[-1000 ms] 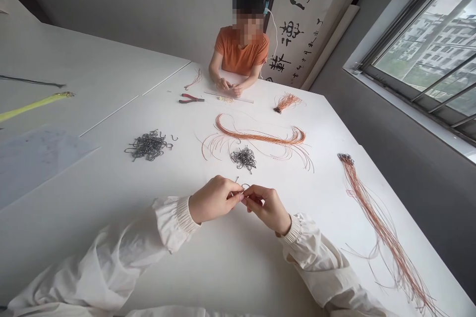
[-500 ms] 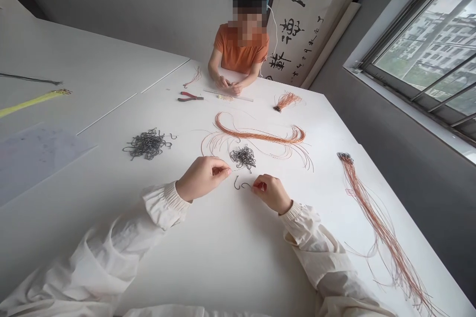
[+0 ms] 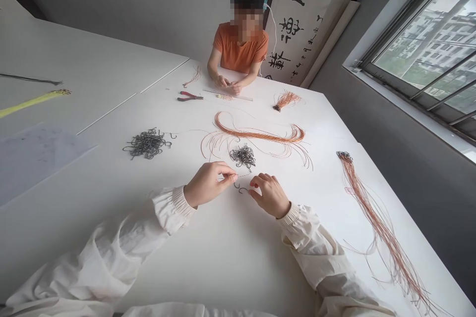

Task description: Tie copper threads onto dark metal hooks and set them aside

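Note:
My left hand [image 3: 208, 184] is pinched at thumb and forefinger on what looks like a thin copper strand, just below a small pile of dark metal hooks [image 3: 243, 156]. My right hand [image 3: 269, 194] has its fingers curled and its fingertips at the end of a single dark hook [image 3: 240, 188], which lies on the white table [image 3: 230, 257] between the two hands. Behind the small pile a long bundle of copper strands [image 3: 260, 135] curves across the table.
A bigger heap of hooks [image 3: 147, 144] lies to the left. Red-handled pliers [image 3: 189, 96] and a short copper tuft [image 3: 284, 100] lie near a person in an orange shirt [image 3: 240, 52] seated opposite. A long bundle of hooked copper strands [image 3: 375, 218] runs along the right edge.
My hands parted from a joined pinch, the left reaching toward the small hook pile, then drew close again. The single hook now rests lower, on the table between them.

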`<state>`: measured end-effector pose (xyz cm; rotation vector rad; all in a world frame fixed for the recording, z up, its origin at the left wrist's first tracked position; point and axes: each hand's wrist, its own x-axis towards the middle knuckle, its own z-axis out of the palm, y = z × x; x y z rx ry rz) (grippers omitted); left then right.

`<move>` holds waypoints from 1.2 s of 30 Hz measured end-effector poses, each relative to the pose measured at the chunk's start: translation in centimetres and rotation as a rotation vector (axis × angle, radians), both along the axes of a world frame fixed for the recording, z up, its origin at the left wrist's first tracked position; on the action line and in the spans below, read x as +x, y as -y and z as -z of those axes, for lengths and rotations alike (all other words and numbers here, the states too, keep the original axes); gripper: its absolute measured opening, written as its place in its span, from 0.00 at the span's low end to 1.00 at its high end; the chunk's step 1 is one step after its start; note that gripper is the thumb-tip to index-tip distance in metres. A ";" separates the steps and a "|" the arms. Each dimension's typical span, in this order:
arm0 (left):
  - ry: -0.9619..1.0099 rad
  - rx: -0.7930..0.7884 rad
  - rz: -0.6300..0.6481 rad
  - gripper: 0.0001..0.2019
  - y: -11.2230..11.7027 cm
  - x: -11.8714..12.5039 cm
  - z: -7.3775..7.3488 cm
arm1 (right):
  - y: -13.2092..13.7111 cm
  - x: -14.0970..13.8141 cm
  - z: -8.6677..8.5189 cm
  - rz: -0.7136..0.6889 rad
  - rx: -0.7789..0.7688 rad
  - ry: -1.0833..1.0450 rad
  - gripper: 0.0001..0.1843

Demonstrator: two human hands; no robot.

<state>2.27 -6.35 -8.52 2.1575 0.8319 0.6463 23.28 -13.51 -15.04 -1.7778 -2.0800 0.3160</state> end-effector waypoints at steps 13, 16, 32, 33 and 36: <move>-0.021 -0.032 0.030 0.11 0.4 0.6 0.2 | 0.4 -1.7 -2.4 -0.215 0.266 -0.003 0.08; -0.013 -0.044 0.055 0.12 0.7 0.7 -0.1 | 0.6 -1.9 -2.9 -0.216 0.390 -0.086 0.06; 0.158 -0.153 -0.025 0.13 0.8 0.5 -2.0 | 1.1 -0.6 -7.1 -0.167 0.369 -0.623 0.05; 0.154 -0.168 -0.017 0.12 0.7 0.5 -2.0 | 1.0 -0.4 -7.6 -0.169 0.359 -0.645 0.06; 0.122 -0.268 0.045 0.13 0.5 0.4 -2.1 | 0.6 -0.6 -8.3 -0.213 0.282 -0.634 0.07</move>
